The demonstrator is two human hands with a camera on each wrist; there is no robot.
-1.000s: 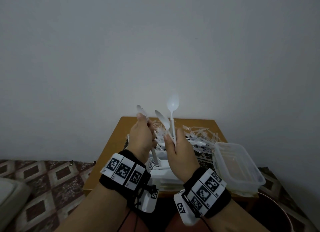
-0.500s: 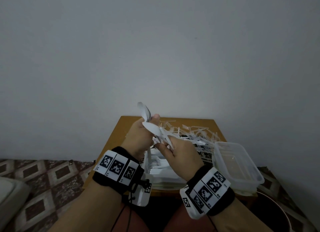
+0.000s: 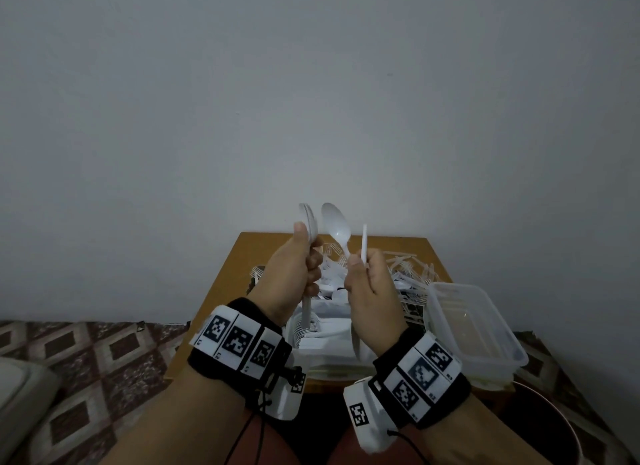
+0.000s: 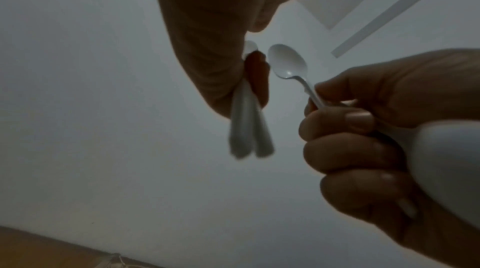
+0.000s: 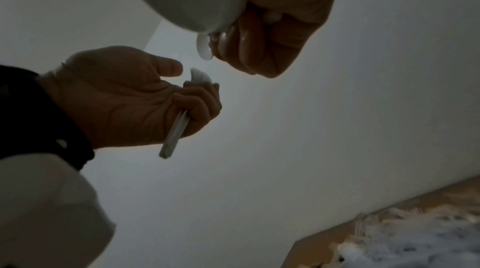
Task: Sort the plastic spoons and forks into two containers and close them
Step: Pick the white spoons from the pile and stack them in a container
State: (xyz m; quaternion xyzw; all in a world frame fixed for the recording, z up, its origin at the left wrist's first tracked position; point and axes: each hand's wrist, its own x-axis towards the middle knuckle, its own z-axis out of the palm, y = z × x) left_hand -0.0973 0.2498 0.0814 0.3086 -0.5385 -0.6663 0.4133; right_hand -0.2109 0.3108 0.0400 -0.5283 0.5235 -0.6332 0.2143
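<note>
- Head view: both hands raised above a wooden table. Left hand clenched around a small bundle of white spoons, bowls up, handles hanging out below the fist.
- Right hand grasps a single spoon, bowl up, plus a second white utensil whose upright handle end shows above the fingers; its type cannot be told.
- Same view only: loose pile of plastic cutlery on the table behind the hands; a container with stacked spoons below and between the wrists; a clear container at the right table edge, uncovered.
- Left wrist view: left hand pinches the bundle; at least two handles side by side, a detail the head view hides. Single spoon sits just beside the bundle, apart from it, held by the right hand.
- Right wrist view: left-hand fingers curled round the handles, thumb straight. Right hand closed; one spoon bowl protrudes. Pile blurred at lower right.
</note>
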